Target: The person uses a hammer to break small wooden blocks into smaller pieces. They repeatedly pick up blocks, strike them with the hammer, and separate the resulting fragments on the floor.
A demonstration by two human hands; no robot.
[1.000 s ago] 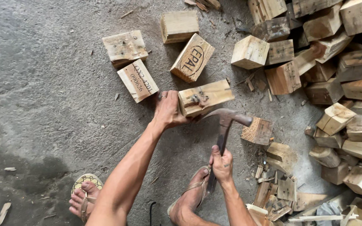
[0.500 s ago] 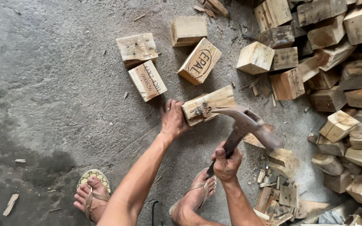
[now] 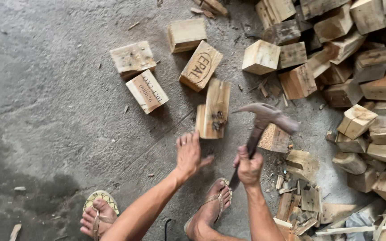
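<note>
Grey concrete floor (image 3: 45,111) spreads out underfoot, with a heap of rough wooden offcut blocks (image 3: 362,80) piled along one side. Standing on end just ahead of the person is a pale wooden block with bent nails in its face (image 3: 214,109). Their left hand (image 3: 188,154) is open, fingers spread, just below that block and not touching it. Their right hand (image 3: 249,167) grips the dark handle of a steel claw hammer (image 3: 264,118), its head raised beside the block. Both feet wear sandals (image 3: 99,209).

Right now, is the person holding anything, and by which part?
The right hand grips a claw hammer low on its handle. The left hand is open and holds nothing, just below the upright wooden block.
</note>
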